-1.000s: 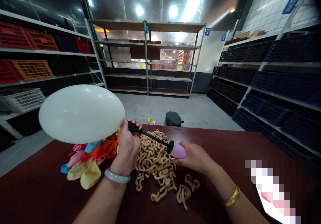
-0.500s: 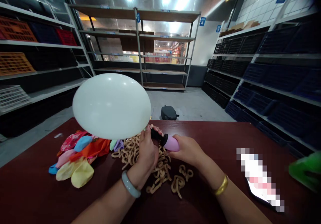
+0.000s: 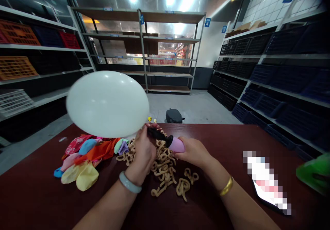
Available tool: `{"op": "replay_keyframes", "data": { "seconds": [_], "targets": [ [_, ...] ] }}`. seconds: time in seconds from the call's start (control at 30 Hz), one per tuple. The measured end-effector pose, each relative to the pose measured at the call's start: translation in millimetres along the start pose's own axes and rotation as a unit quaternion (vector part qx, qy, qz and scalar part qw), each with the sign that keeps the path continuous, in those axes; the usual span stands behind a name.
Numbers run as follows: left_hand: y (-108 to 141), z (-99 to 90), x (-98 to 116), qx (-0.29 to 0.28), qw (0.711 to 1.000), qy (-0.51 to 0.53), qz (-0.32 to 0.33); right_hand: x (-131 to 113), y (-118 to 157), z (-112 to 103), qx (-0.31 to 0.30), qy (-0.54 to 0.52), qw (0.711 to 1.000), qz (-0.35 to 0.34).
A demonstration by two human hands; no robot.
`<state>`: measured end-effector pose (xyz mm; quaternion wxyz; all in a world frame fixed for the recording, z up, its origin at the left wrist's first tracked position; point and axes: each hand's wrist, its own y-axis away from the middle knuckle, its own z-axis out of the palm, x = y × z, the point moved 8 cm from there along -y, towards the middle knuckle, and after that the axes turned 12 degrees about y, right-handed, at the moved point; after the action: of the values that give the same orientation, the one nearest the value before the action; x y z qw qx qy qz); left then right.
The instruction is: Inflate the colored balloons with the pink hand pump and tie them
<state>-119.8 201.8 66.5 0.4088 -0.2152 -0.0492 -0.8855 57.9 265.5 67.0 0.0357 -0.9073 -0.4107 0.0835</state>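
Observation:
A large inflated white balloon (image 3: 107, 103) extends up and left from my left hand (image 3: 144, 151), whose fingers are closed at the balloon's neck. My right hand (image 3: 194, 151) is wrapped round a pink pump (image 3: 177, 145) with a black front part, its black nozzle end pointing at my left hand. Whether the nozzle is inside the balloon's neck is hidden by the fingers. Beneath the hands lies a pile of tan twisted loops (image 3: 163, 168). Left of it sit uninflated balloons (image 3: 95, 154) in red, yellow, pink, blue and other colours.
On the dark red table (image 3: 216, 137), a phone (image 3: 268, 185) with a blurred screen lies at the right, and a green object (image 3: 314, 173) is at the right edge. A dark bag (image 3: 174, 116) stands on the floor beyond. Shelves with crates line both sides.
My left hand and the white balloon have shifted left and slightly up, away from the pump. More of the black nozzle part and the tan pile shows. My right hand has barely moved.

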Motion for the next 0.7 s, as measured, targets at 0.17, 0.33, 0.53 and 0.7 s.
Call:
{"op": "replay_keyframes", "data": {
  "seconds": [0.17,0.33,0.53,0.7],
  "targets": [
    [-24,-12.2,29,0.029,0.998,-0.015,0.051,24,-3,-1,-0.015,-0.008,1.000,0.026],
    [-25,-21.4,23,0.063,0.997,-0.047,0.010,74,-3,-6,-0.030,0.002,0.995,0.099],
    [-13,-3.8,11,-0.008,0.995,-0.072,-0.062,121,7,2,-0.078,0.053,0.979,0.181],
    [-3,-0.6,1,-0.014,0.985,-0.106,-0.137,138,19,10,-0.150,0.081,0.962,0.213]
  ]
}}
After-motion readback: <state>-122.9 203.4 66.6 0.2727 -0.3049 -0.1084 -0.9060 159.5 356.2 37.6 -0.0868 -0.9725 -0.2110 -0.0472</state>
